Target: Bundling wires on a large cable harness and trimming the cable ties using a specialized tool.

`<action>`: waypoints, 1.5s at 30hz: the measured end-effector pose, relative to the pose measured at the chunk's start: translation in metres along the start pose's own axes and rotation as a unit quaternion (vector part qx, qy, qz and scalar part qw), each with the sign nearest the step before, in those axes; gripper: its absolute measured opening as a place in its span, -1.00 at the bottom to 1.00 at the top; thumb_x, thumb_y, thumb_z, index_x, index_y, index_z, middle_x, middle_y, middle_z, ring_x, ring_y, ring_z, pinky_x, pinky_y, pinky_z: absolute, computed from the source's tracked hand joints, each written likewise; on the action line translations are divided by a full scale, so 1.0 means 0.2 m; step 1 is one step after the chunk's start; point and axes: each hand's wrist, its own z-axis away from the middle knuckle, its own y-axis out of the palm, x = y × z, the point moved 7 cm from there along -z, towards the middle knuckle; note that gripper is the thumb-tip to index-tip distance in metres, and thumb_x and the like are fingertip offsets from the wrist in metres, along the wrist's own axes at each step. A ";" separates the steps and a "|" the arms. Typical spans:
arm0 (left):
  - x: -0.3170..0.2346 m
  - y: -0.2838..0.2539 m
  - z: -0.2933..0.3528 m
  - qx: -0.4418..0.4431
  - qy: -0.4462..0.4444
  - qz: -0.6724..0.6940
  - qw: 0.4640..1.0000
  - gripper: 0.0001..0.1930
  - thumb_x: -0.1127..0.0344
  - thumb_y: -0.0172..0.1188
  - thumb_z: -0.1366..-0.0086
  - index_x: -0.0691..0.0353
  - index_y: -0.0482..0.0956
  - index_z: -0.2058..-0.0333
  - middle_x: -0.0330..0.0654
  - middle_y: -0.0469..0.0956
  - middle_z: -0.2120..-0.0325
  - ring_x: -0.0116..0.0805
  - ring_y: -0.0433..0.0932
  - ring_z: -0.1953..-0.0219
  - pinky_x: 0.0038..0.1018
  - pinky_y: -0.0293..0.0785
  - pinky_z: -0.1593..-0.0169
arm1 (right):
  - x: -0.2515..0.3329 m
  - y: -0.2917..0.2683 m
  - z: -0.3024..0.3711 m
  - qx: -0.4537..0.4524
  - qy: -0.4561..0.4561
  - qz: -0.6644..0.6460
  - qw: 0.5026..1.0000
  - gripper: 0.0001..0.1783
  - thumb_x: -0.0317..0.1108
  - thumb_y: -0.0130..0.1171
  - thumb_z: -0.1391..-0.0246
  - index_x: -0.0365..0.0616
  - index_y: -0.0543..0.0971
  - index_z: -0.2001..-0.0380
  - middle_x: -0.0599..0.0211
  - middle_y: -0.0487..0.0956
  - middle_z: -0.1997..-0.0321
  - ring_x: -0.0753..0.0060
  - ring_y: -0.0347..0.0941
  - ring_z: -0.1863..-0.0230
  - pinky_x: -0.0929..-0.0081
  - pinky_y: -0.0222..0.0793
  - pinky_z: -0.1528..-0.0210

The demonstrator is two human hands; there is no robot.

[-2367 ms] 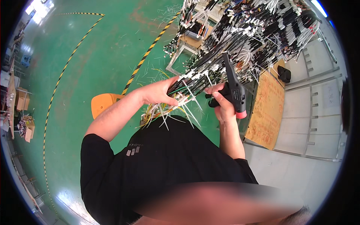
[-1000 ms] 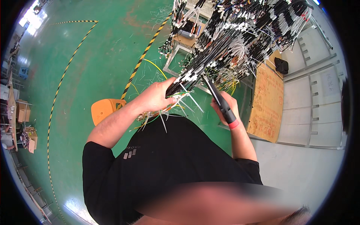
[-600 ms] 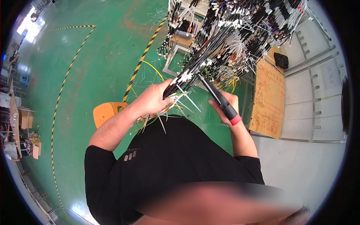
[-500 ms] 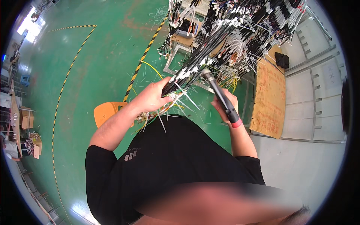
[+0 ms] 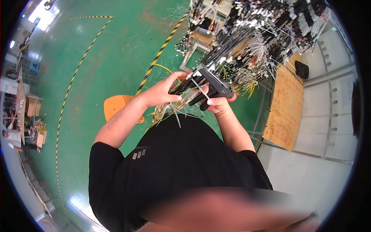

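My left hand [image 5: 164, 91] is closed around a bundle of black wires [image 5: 185, 87] bound with white cable ties, close in front of my chest. My right hand [image 5: 218, 104] grips a dark grey cable-tie gun [image 5: 212, 84] with a red part at its handle end. The gun's nose lies against the bundle right beside my left fingers. A white tie tail [image 5: 201, 89] crosses in front of the gun. Loose white, green and yellow strands [image 5: 170, 110] hang below the bundle.
A large wiring harness board [image 5: 255, 34] thick with black cables and white ties fills the upper right. A brown cardboard sheet [image 5: 286, 104] leans at the right. An orange stool [image 5: 116, 106] stands on the green floor [image 5: 108, 58], crossed by yellow-black tape lines [image 5: 158, 58]. Another person [image 5: 11, 137] is at far left.
The tool was held upright and then slanted along the bundle; now it lies level with its nose at the bundle. Both hands have drawn closer together.
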 end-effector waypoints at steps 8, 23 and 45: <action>0.24 -0.67 0.53 -0.355 0.020 0.112 0.928 -0.47 0.33 0.33 -0.32 0.16 0.46 -0.25 -0.17 0.52 -0.23 -0.17 0.54 -0.30 -0.21 0.49 -0.32 | -0.04 0.17 -0.21 0.014 0.015 -0.007 1.000 0.01 -0.31 0.47 0.30 -0.16 0.42 -0.38 -0.02 0.45 -0.42 -0.36 0.17 -0.56 -0.30 -0.09 -0.64; 0.77 -0.40 0.32 0.161 -0.020 -0.032 0.986 0.05 -0.34 0.66 0.15 0.30 0.55 -0.19 -0.14 0.68 -0.11 -0.28 0.58 -0.14 -0.28 0.47 -0.26 | 0.02 0.56 -0.43 0.079 0.012 -0.003 0.997 -0.55 -0.28 0.48 0.15 0.14 0.61 0.11 -0.06 0.38 -0.42 -0.33 0.10 -0.58 -0.22 0.02 -0.58; 0.25 -0.26 0.66 0.145 -0.144 0.357 0.912 -0.51 0.26 0.36 -0.41 0.31 0.41 -0.18 -0.04 0.64 0.31 -0.30 0.68 0.40 -0.33 0.73 0.32 | 0.10 0.38 0.37 -0.245 -0.118 0.855 0.442 -0.60 -0.44 0.16 -0.23 -0.07 0.58 -0.14 0.17 0.60 -0.19 -0.02 0.48 -0.32 -0.07 0.14 -0.56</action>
